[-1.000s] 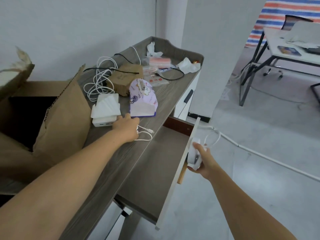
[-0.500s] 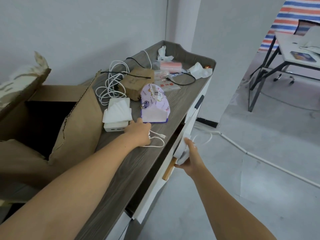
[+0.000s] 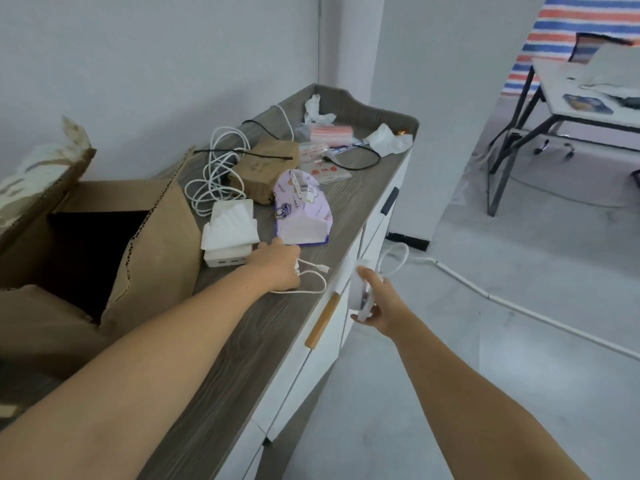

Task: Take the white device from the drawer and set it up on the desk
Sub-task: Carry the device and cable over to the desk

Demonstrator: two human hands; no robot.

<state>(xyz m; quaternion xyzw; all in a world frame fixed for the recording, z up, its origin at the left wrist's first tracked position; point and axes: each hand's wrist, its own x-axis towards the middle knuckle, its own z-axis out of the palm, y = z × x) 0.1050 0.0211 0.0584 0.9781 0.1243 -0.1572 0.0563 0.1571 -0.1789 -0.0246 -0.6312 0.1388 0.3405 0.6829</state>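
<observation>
My right hand [image 3: 379,301] grips a small round white device [image 3: 358,292] just in front of the drawer [image 3: 332,327], whose white front with a wooden handle [image 3: 322,320] now sits flush and closed. A white cord [image 3: 394,261] loops up from the device. My left hand [image 3: 277,265] rests on the grey wood desk top [image 3: 242,341], fingers closed on a white cable [image 3: 311,275] whose plug end lies on the desk beside the hand.
On the desk lie a white charger block [image 3: 227,258] under folded tissues, a purple tissue pack [image 3: 303,213], a brown paper box [image 3: 265,171], coiled white cable and small packets. An open cardboard box [image 3: 114,258] stands left. A white cable runs across the floor [image 3: 519,306].
The drawer went from wide open to fully closed, pushed in by my right hand holding the device. My left hand stayed on the cable.
</observation>
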